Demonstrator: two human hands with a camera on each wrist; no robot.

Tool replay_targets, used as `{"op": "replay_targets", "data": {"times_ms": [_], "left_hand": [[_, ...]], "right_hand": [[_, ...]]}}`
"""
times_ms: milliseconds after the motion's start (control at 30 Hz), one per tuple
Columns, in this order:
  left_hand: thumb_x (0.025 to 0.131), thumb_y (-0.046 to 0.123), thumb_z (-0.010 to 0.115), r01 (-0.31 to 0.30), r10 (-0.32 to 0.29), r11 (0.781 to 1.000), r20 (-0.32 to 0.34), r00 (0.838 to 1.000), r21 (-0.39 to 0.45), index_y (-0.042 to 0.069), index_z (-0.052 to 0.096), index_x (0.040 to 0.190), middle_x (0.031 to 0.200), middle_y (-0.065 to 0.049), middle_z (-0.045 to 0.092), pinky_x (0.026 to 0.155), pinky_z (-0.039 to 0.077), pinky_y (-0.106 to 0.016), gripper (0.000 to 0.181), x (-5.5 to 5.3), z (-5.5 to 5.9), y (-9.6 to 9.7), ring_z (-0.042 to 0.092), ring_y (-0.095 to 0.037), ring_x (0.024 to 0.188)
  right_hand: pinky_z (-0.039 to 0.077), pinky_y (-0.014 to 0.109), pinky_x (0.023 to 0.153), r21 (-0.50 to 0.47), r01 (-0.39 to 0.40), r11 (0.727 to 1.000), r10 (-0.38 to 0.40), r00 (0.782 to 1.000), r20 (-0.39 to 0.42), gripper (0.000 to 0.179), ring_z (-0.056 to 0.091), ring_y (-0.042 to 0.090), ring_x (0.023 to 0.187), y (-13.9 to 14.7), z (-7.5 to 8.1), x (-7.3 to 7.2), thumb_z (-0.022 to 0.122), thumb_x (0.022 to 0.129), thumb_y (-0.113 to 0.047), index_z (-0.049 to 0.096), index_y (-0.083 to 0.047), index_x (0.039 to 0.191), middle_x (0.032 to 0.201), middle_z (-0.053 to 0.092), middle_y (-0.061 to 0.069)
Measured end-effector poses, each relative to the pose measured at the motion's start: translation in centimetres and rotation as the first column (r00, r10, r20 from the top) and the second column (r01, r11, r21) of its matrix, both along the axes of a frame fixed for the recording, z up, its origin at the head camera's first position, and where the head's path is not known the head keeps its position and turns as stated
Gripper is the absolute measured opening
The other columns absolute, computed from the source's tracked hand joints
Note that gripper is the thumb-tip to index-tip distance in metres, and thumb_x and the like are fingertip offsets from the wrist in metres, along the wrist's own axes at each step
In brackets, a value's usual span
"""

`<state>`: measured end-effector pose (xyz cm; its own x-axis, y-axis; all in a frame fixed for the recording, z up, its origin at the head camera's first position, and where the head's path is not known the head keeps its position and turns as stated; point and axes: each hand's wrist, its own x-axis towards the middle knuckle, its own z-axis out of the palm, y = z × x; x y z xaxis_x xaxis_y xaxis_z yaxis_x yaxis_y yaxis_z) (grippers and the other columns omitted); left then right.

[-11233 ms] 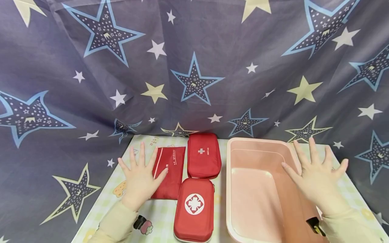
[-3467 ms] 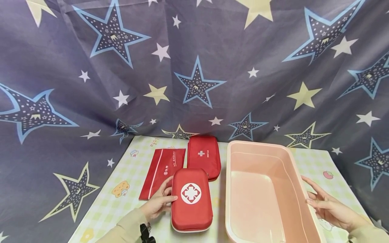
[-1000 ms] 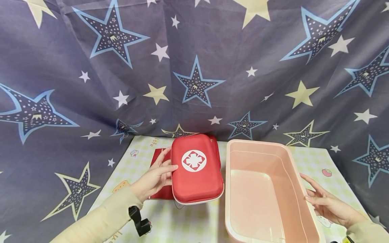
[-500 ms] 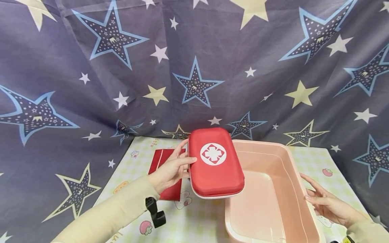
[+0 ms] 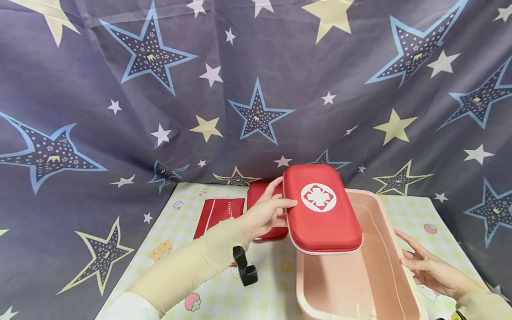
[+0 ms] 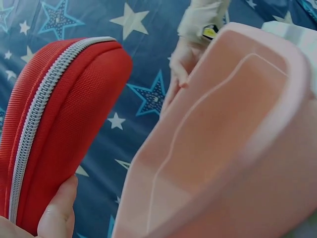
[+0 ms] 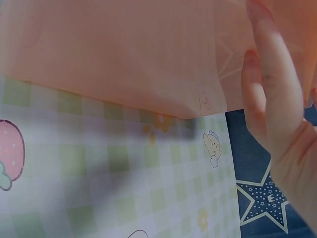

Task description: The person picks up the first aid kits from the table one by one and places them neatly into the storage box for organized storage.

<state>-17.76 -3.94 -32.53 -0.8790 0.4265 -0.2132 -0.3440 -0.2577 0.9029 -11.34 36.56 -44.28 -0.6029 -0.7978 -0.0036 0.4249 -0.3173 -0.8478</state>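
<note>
Above the tub's [image 5: 382, 249] far end, L hand [image 5: 266, 213] is holding the red case [image 5: 326, 229] tilted, thumb on its face, fingers clamped round L edge; R hand [image 5: 428, 266] is touching tub's R outer wall, fingers apart. Case is showing a white cross emblem [image 5: 318, 197]; tablecloth [image 5: 272, 280] print's reading "Life".

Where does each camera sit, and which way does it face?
Head: worn on the head, facing forward and down at the red first-aid case and pink tub; left hand and right hand show.
Left wrist: on that wrist, facing the case's zipper and the tub; both hands show.
Right wrist: on that wrist, facing the tub's outer wall and checked tablecloth; right hand only.
Head and left wrist share the case.
</note>
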Motion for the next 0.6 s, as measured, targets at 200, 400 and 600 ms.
{"op": "replay_targets", "data": {"times_ms": [200, 400, 600], "left_hand": [[0.088, 0.006, 0.059, -0.015, 0.015, 1.000, 0.019, 1.000, -0.007, 0.032, 0.023, 0.146, 0.120, -0.008, 0.052, 0.086, 0.053, -0.051, 0.074, -1.0, -0.2, 2.7, 0.061, -0.014, 0.077], [0.087, 0.006, 0.060, -0.030, 0.029, 1.000, 0.058, 0.998, 0.009, 0.032, 0.024, 0.146, 0.127, -0.010, 0.049, 0.090, 0.049, -0.053, 0.074, -1.4, -0.8, 4.5, 0.063, -0.021, 0.088], [0.086, 0.007, 0.062, -0.021, 0.018, 0.999, 0.060, 0.998, 0.039, 0.031, 0.024, 0.146, 0.142, -0.005, 0.039, 0.090, 0.049, -0.052, 0.074, -1.2, -1.1, 5.6, 0.059, -0.029, 0.110]], "right_hand": [[0.053, 0.022, 0.080, 0.006, 0.008, 1.000, -0.008, 1.000, 0.010, 0.069, 0.058, 0.010, 0.107, 0.1, -0.1, 0.1, 0.017, 0.101, 0.003, 0.028, -0.051, 0.141, 0.132, 0.052, -0.007], [0.052, 0.018, 0.072, 0.078, 0.044, 0.996, -0.042, 0.999, -0.025, 0.068, 0.057, 0.005, 0.092, 0.2, -0.1, 0.1, 0.020, 0.101, 0.003, 0.027, -0.053, 0.140, 0.123, 0.055, -0.008], [0.049, 0.015, 0.067, 0.161, 0.093, 0.983, -0.084, 0.994, -0.063, 0.069, 0.054, 0.003, 0.081, 0.5, -0.4, -0.1, 0.024, 0.101, 0.002, 0.028, -0.055, 0.139, 0.113, 0.056, -0.010]]}}
